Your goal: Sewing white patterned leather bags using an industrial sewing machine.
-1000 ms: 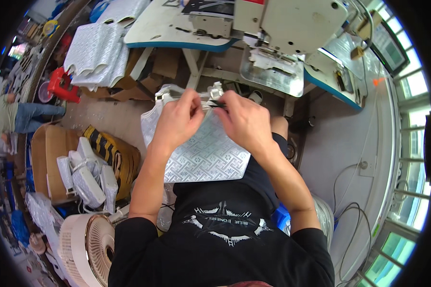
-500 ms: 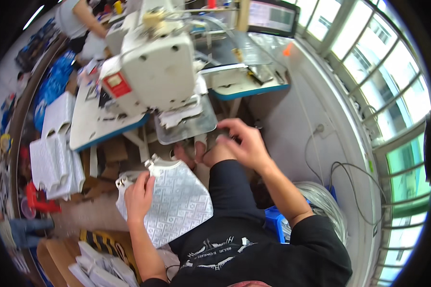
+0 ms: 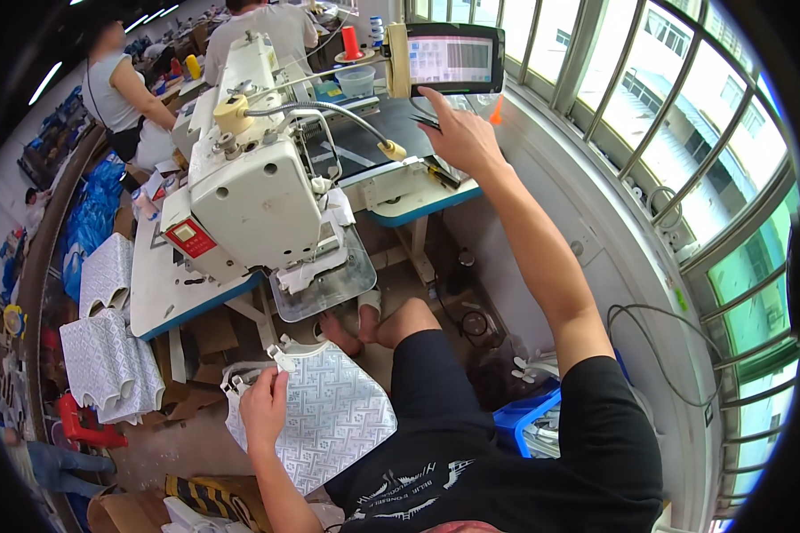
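My left hand point(image 3: 263, 410) grips the upper edge of a silver-grey bag point(image 3: 333, 417) with a geometric pattern, white trim and a white strap with metal fittings. The bag lies tilted over my lap, partly under my left forearm. With my right arm stretched forward, my right hand point(image 3: 464, 135) is at the lower left corner of a touchscreen point(image 3: 452, 60). Its index finger points at the screen, and a small dark pointed tool point(image 3: 428, 123) juts out from under the curled fingers. The tool's other end is hidden. A large white sewing machine point(image 3: 253, 191) stands ahead.
Similar patterned bag pieces point(image 3: 107, 355) are stacked left of the white table point(image 3: 164, 298). A blue bin point(image 3: 520, 422) stands at my right, near the barred windows point(image 3: 658, 115). A cardboard box point(image 3: 120, 513) is at lower left. Other people point(image 3: 124, 89) work beyond the machine.
My right hand has risen from above my knee to the touchscreen. My left hand keeps its hold on the bag. The view has tilted up, showing more of the room.
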Demonstrator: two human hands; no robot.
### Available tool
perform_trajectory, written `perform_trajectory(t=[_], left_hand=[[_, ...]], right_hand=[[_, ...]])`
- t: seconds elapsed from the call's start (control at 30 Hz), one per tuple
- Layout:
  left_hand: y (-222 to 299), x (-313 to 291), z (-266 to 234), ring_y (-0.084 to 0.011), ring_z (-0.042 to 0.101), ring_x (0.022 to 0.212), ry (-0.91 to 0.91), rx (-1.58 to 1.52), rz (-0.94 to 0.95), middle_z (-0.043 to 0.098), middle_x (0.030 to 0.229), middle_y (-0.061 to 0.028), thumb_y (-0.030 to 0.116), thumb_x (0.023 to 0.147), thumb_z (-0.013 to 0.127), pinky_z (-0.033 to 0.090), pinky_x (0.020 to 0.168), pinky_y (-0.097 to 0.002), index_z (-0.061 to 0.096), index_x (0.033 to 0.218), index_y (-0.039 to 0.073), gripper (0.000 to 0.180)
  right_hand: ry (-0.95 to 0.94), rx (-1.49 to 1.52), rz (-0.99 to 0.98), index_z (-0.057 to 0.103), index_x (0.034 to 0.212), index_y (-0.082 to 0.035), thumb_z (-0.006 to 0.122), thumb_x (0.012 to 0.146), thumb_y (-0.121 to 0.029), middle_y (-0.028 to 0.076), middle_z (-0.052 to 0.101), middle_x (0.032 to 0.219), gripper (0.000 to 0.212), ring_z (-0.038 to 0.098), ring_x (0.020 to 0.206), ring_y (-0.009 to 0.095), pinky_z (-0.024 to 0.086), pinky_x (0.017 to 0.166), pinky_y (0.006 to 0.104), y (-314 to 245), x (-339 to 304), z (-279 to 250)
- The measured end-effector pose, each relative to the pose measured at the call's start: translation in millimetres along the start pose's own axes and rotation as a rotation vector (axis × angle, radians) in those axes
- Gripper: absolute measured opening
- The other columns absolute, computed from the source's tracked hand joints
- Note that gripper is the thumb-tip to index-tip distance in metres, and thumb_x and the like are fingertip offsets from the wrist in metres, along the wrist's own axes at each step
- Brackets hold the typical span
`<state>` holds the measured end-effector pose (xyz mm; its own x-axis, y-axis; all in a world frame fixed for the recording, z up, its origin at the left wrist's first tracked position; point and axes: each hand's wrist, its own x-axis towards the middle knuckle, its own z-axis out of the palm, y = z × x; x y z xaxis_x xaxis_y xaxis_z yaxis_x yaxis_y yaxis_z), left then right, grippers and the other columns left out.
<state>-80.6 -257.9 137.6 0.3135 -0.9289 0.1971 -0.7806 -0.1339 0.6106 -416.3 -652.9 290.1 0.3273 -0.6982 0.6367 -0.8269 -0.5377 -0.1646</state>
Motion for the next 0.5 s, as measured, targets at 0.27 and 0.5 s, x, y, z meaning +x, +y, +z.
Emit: perform_trajectory(t=[0.27, 0.5], left_hand=[[-4.9, -24.0, -19.9, -0.0432, 0.066, 0.075, 0.049, 0.042, -0.131, 0.068, 0.080, -0.0211, 0.028, 0.105, 0.060, 0.048, 0.065, -0.0492, 0.067, 0.102, 0.003, 0.025], [-11.1, -25.7, -24.3, -0.0418, 0.065, 0.073, 0.024, 0.044, -0.156, 0.067, 0.079, -0.0212, 0.028, 0.107, 0.059, 0.047, 0.065, -0.0473, 0.066, 0.103, 0.002, 0.027]], right_hand=[[-0.148, -0.035, 0.104, 0.038, 0.153, -0.021, 0.066, 0.099, -0.036, 0.021, 0.074, 0.088, 0.063, 0.071, 0.084, 0.045, 0.053, 0.073, 0.0565, -9.5, 15.4, 6.6], [-0.085, -0.009, 0.108, 0.036, 0.155, -0.022, 0.068, 0.098, -0.037, 0.022, 0.074, 0.088, 0.067, 0.071, 0.084, 0.047, 0.053, 0.071, 0.0564, 0.7, 21.7, 2.1]])
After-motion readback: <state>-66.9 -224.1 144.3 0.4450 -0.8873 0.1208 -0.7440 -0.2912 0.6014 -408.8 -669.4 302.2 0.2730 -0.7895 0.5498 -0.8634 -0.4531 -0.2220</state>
